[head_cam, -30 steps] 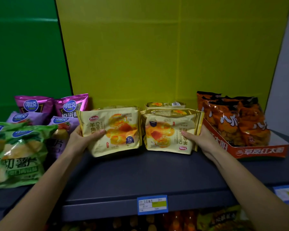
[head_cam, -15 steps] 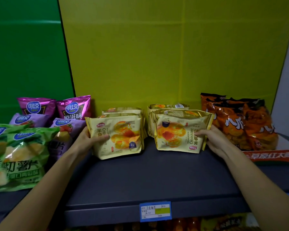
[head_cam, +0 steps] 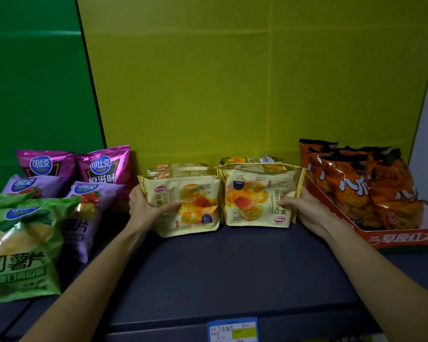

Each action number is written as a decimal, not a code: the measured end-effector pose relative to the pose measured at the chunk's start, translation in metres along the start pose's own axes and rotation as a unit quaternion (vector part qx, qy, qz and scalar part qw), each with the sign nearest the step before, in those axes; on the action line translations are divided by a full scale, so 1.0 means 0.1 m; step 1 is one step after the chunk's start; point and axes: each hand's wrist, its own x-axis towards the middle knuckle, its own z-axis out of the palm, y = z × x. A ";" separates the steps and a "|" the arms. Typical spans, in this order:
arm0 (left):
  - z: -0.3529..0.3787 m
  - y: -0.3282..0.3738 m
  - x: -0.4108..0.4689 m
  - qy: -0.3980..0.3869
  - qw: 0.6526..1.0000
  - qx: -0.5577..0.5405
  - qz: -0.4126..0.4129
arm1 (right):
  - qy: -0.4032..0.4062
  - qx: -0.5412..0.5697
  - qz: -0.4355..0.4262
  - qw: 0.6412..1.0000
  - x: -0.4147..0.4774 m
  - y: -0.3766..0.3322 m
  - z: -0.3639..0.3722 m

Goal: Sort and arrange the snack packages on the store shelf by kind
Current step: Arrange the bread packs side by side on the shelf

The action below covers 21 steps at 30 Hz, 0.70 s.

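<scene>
Two stacks of pale yellow croissant packs stand side by side at the middle of the dark shelf. My left hand grips the left edge of the front left croissant pack, thumb across its face. My right hand grips the right edge of the front right croissant pack, which stands upside down. The two front packs touch each other. More croissant packs stand behind them, mostly hidden.
Pink and purple chip bags stand at the left, with green chip bags in front of them. An orange display box holds orange snack bags at the right. A price tag hangs on the shelf's front edge.
Both hands have pushed the two croissant stacks back towards the yellow wall and closer together; the gap between the front packs has closed.
</scene>
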 end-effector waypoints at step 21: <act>0.07 0.07 -0.04 -0.089 0.988 -0.122 -0.022 | -0.021 -0.011 -0.018 1.000 0.12 0.09 0.03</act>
